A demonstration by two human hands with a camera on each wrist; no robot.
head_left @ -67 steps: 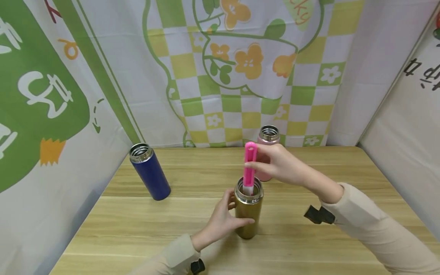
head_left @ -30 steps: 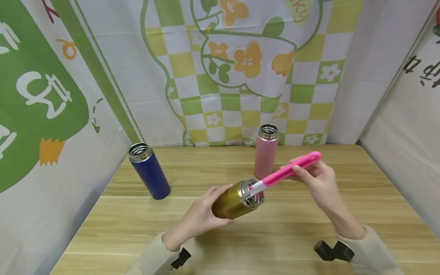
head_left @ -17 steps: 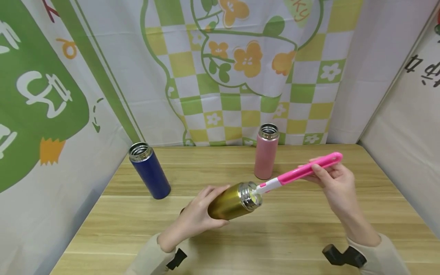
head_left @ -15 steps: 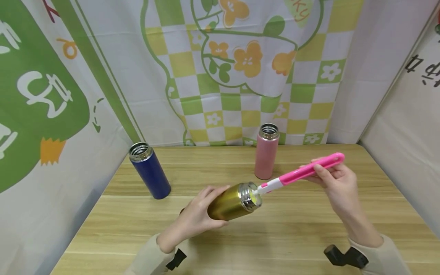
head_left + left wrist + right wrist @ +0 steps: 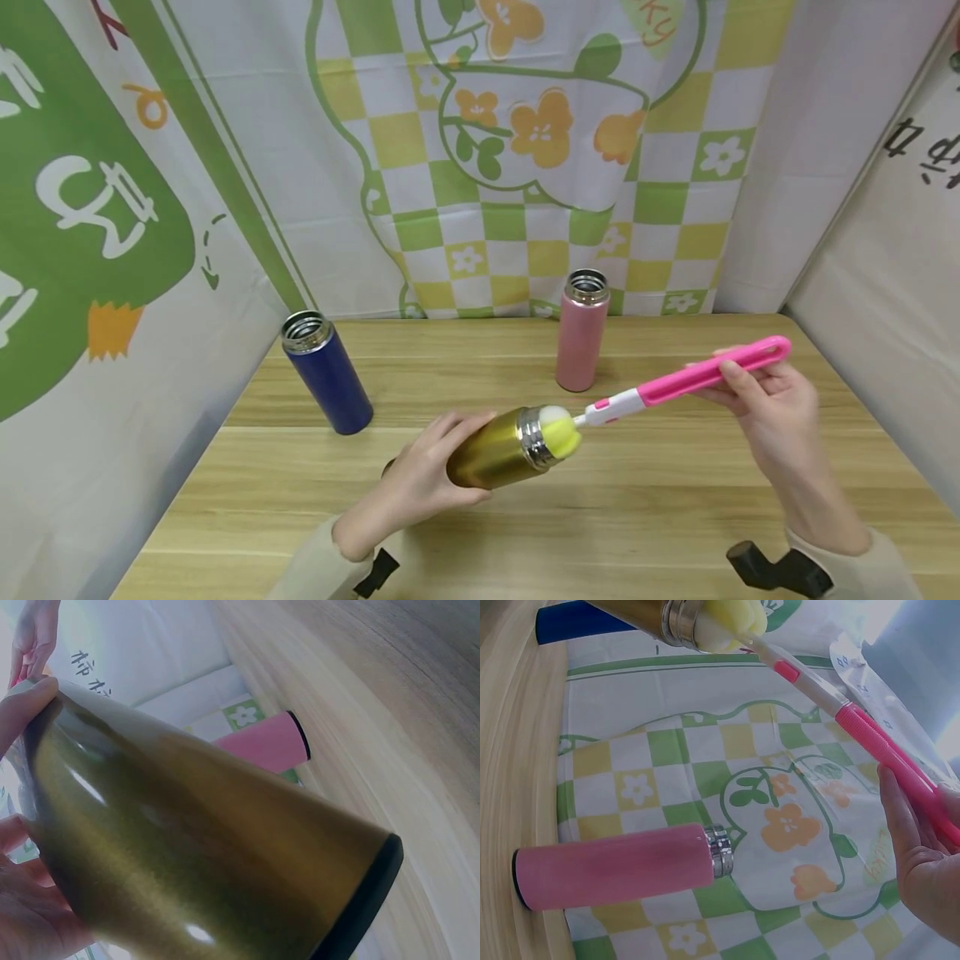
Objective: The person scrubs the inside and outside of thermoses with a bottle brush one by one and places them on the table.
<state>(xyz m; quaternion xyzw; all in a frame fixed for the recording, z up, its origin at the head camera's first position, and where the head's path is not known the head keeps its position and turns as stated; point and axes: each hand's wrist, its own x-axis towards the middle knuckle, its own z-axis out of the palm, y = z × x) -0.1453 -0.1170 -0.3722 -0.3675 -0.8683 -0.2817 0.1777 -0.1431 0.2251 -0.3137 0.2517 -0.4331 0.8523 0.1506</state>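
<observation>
Head view, from left to right: a blue bottle [image 5: 327, 373] is seen standing upright and uncapped near the left back corner of the wooden table [image 5: 645, 517]. Next, the left hand [image 5: 420, 479] is wrapped around the body of a gold bottle [image 5: 495, 446], which is held tilted on its side above the middle of the table, its steel mouth turned to the right. The fingers are curled over the top of the bottle and the thumb is pressed underneath. A yellow sponge head [image 5: 558, 431] is lodged in the mouth, partly out. It belongs to a pink bottle brush [image 5: 686, 381], whose handle is slanted up to the right. Behind, a pink bottle [image 5: 581, 342] is stood upright and uncapped by the patterned backdrop [image 5: 525, 125]. At the far right, the brush handle is pinched near its looped end by the right hand [image 5: 776, 408], the thumb laid on top and the fingers closed beneath.
</observation>
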